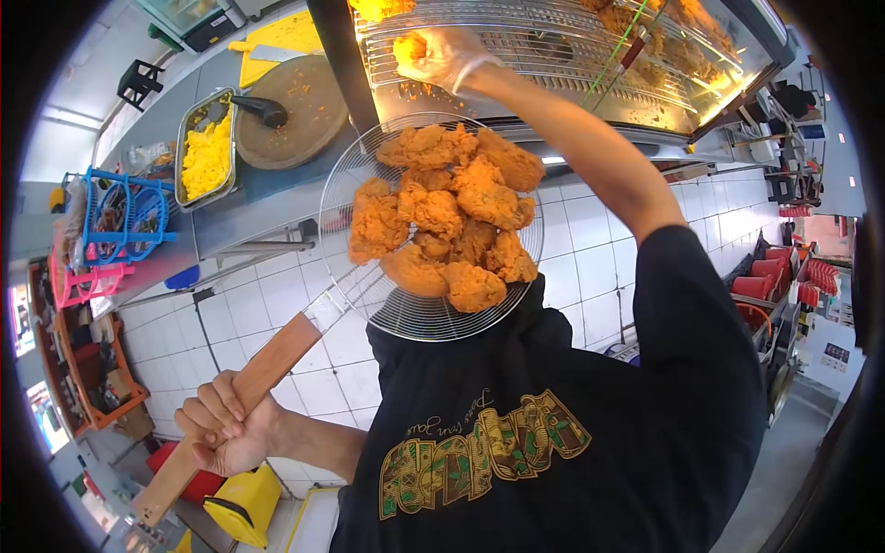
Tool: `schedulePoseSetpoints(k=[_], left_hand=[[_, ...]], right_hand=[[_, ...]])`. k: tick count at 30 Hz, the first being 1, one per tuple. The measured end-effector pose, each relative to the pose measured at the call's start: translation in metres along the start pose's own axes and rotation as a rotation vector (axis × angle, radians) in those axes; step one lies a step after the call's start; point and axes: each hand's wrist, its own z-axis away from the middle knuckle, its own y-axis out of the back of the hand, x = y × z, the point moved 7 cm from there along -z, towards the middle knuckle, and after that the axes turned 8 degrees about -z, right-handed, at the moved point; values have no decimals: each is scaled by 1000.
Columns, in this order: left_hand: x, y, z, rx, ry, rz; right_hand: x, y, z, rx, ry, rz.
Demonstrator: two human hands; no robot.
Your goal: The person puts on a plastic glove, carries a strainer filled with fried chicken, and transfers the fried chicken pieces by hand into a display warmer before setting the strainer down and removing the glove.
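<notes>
My left hand (221, 433) grips the long wooden handle (267, 364) of a round wire skimmer (415, 318). On the skimmer lies a pile of several golden fried chicken pieces (452, 212). My right hand (442, 55), in a clear glove, reaches up over the skimmer. It holds one fried chicken piece (410, 46) at the near edge of a wire rack (553, 46). The rack sits inside a lit glass warming cabinet (710, 101), where more fried pieces lie further back. My black printed shirt fills the lower frame.
A steel counter at upper left carries a metal tray of yellow food (207, 152) and a round wooden board (295, 111). Blue (124, 212) and pink (78, 281) baskets stand at its end. White tiles lie below. A yellow container (241, 502) and stacked red chairs (774, 272) flank me.
</notes>
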Motion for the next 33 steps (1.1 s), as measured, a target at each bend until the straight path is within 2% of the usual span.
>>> schedulePoseSetpoints(k=[3,7,15,20,22,23,25,27,33], left_hand=[[10,1,2,-26,-12,0],[22,8,5,34,-13,-25],[31,7,6,68,-35,-43],[19,9,2,78,-7,-15],[11,12,-1,82,7,1],[7,13,-3,83,10,8],[-2,14,-8,79,15,23],[-9,18,-13,78,26,40],[-24,16,-25,79,37,66]], right_hand=[[12,-13,-30,56,-85,35],[22,-22,-63,81,-154,47],[32,-32,-85,50,-197,40],[57,-25,-19,-94,-228,12],[85,-20,9,276,212,285],[68,4,25,-41,-100,118],[25,37,83,-291,-248,-32],[-2,60,121,-205,-115,-29],[-82,79,195,-64,-54,-161]])
